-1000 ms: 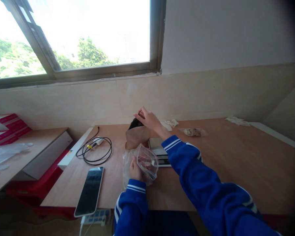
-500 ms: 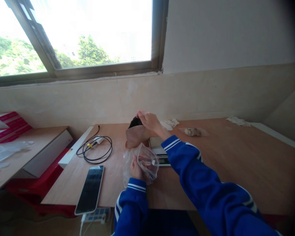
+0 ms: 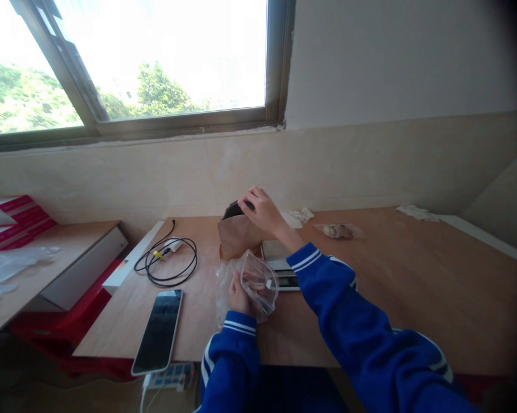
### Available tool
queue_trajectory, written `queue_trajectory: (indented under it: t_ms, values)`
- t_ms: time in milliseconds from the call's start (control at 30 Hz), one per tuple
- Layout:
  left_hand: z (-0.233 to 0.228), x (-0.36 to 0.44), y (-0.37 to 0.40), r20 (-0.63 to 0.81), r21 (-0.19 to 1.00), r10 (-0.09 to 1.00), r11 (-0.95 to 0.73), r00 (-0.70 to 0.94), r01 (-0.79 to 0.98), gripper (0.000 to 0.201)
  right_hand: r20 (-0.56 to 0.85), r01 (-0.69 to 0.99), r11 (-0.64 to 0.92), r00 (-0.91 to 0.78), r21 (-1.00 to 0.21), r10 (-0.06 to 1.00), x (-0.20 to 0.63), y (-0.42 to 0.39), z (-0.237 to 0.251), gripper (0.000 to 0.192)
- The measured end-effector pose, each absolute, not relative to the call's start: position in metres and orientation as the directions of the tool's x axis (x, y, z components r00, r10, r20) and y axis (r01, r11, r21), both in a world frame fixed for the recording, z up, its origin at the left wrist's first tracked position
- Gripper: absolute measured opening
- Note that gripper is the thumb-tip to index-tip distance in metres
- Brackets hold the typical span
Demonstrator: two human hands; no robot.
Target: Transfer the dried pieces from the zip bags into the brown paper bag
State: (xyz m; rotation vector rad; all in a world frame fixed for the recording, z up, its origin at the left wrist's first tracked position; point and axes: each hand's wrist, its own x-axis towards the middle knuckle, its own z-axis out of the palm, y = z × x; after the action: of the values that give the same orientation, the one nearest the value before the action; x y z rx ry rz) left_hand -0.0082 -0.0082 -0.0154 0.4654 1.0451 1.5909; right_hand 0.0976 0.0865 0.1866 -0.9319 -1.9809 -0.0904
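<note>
Two hands, two bags on the wooden counter.
Your left hand pinches the clear plastic bag open; keep right-hand fingers curled shallowly inside the brown paper bag.

Phone left of clear bag; paper bag behind it

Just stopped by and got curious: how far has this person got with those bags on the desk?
Early to midway, I'd guess. Done: the clear plastic bag already holds some pale pieces, held open by the left hand. In hand: the right hand is at the open top of the brown paper bag. Left: the scale beside them carries nothing, and a small filled bag lies farther back.
</note>
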Motion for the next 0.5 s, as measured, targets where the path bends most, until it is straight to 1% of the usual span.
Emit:
queue_trajectory:
  t_ms: [67, 133, 200, 233, 267, 300, 367, 433, 500]
  values:
    - [-0.015, -0.008, -0.008, -0.235, 0.803, 0.931, 0.023, -0.28, -0.596, 0.041, 0.766, 0.547, 0.734, -0.238, -0.403, 0.597, 0.102, 0.068, 0.191, 0.021]
    - [-0.015, -0.008, -0.009, -0.243, 0.795, 0.929, 0.027, -0.279, -0.605, 0.039, 0.691, 0.411, 0.719, -0.247, -0.56, 0.679, 0.109, 0.047, 0.193, 0.021]
    - [-0.014, -0.008, -0.009, -0.257, 0.798, 0.926, 0.042, -0.277, -0.602, 0.039, 0.52, 0.312, 0.622, -0.354, -0.718, 0.778, 0.118, 0.026, 0.19, 0.02]
    - [-0.014, -0.007, -0.01, -0.26, 0.801, 0.925, 0.047, -0.276, -0.597, 0.04, 0.41, 0.305, 0.562, -0.44, -0.769, 0.799, 0.122, 0.018, 0.187, 0.02]
    - [-0.013, -0.007, -0.01, -0.259, 0.803, 0.925, 0.047, -0.278, -0.594, 0.041, 0.298, 0.324, 0.515, -0.531, -0.794, 0.793, 0.125, 0.011, 0.182, 0.019]
    - [-0.012, -0.007, -0.011, -0.256, 0.805, 0.925, 0.043, -0.28, -0.592, 0.042, 0.201, 0.36, 0.495, -0.611, -0.791, 0.765, 0.126, 0.005, 0.177, 0.018]
    - [-0.011, -0.007, -0.011, -0.248, 0.806, 0.927, 0.036, -0.281, -0.59, 0.045, 0.053, 0.451, 0.513, -0.711, -0.731, 0.701, 0.124, -0.003, 0.164, 0.017]
    - [-0.01, -0.007, -0.012, -0.236, 0.811, 0.928, 0.026, -0.287, -0.584, 0.045, -0.058, 0.555, 0.532, -0.725, -0.639, 0.687, 0.116, -0.006, 0.149, 0.018]
    - [-0.011, -0.009, -0.011, -0.225, 0.826, 0.921, 0.007, -0.318, -0.564, 0.045, -0.156, 0.66, 0.527, -0.691, -0.535, 0.706, 0.106, -0.006, 0.134, 0.019]
